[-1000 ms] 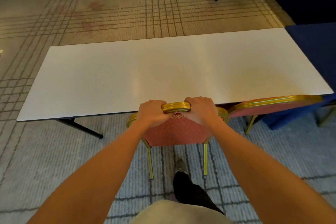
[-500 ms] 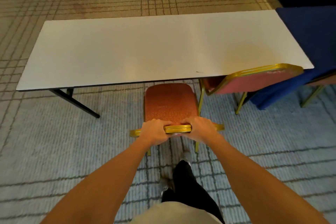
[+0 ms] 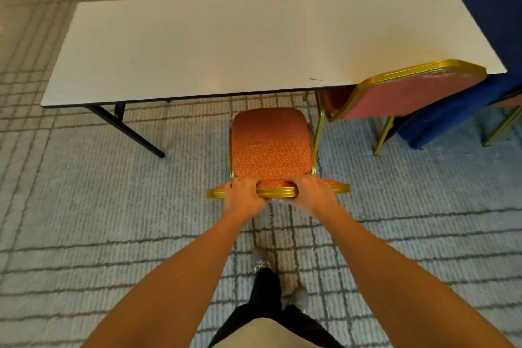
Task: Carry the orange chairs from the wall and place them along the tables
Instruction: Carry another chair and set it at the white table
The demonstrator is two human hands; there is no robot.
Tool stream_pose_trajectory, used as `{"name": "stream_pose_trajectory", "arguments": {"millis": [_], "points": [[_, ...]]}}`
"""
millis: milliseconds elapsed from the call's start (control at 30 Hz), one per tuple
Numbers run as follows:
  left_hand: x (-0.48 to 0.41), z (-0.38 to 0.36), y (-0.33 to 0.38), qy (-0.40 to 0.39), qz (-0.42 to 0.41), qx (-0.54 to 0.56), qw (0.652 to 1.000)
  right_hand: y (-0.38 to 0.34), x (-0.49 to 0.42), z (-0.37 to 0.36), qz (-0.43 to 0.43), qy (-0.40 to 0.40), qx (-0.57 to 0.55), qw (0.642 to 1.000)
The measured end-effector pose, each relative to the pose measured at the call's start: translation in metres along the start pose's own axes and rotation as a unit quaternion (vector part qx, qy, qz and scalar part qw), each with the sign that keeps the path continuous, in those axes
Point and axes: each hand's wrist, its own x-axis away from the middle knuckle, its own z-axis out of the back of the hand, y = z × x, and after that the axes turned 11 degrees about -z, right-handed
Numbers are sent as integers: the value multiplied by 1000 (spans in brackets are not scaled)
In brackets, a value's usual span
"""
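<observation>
Gripping orange chair (image 3: pixel 271 144), my left hand (image 3: pixel 244 193) and right hand (image 3: pixel 313 192) clamping its top rail | standing just short of white table (image 3: pixel 197 51), tucking probably remaining | second chair (image 3: pixel 409 93) already placed.

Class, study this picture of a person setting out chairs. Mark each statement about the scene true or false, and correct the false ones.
1. The left hand and right hand both grip the gold top rail of the near orange chair. True.
2. That chair is tucked fully under the white table. False: its whole seat shows in front of the table's edge.
3. A second orange chair stands to its right, at the same table. True.
4. The white table is covered with fabric. False: its top is bare; the blue cloth hangs beside it, on the right.
5. The table legs are gold. False: they are black.
</observation>
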Motion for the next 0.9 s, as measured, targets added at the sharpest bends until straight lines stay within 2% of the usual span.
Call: {"name": "stream_pose_trajectory", "arguments": {"millis": [100, 200, 267, 300, 433, 500, 533, 600, 633, 700, 767, 833, 900], "points": [[12, -14, 6, 63, 37, 39, 997, 3, 11, -12, 19, 33, -31, 999], [20, -4, 16, 70, 75, 123, 987, 1, 25, -18, -3, 63, -120, 991], [30, 3, 23, 87, 112, 229, 963, -8, 38, -17, -58, 54, -231, 970], [35, 4, 27, 107, 132, 296, 940, -12, 44, -16, -94, 49, -293, 950], [61, 13, 44, 230, 231, 469, 821, -31, 69, 1, -217, 89, -505, 831], [68, 11, 45, 251, 294, 557, 735, -33, 77, 4, -293, 81, -576, 759], [71, 11, 47, 234, 316, 619, 680, -32, 77, 2, -338, 53, -621, 705], [73, 10, 49, 179, 335, 725, 574, -30, 74, 1, -394, -46, -727, 560], [72, 9, 50, 152, 339, 758, 535, -29, 72, 0, -398, -94, -760, 505], [67, 9, 51, 119, 335, 801, 482, -28, 65, -6, -374, -148, -795, 455], [53, 8, 49, 111, 337, 831, 429, -29, 54, -8, -359, -155, -815, 427], [37, 8, 44, 119, 354, 834, 406, -28, 39, -7, -361, -150, -831, 395], [19, 5, 37, 121, 365, 839, 385, -25, 23, -9, -386, -139, -829, 380]]}}
